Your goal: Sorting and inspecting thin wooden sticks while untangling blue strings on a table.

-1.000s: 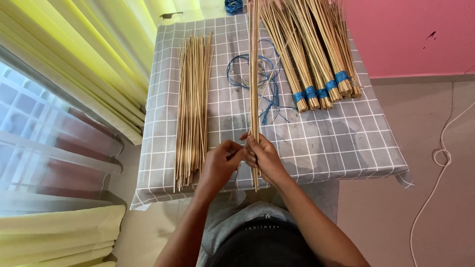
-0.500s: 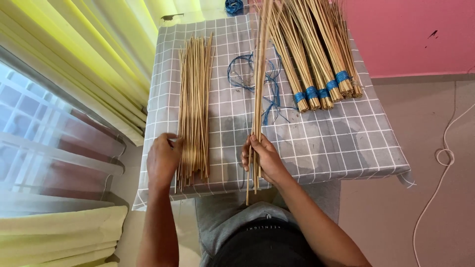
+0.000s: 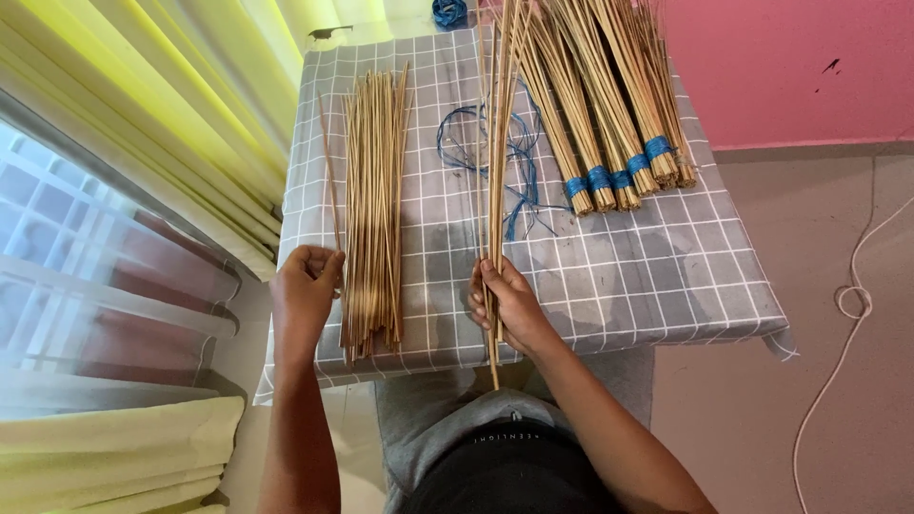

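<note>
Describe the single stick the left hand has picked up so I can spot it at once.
Start at the grey checked table cloth and find the loose pile of sticks on its left side. Just left of that pile, the left hand pinches one thin stick. It stands alone, apart from the pile.

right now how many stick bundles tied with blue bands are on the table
4, side by side at the table's far right: bands at and. More could be hidden behind, past the top edge.
</note>
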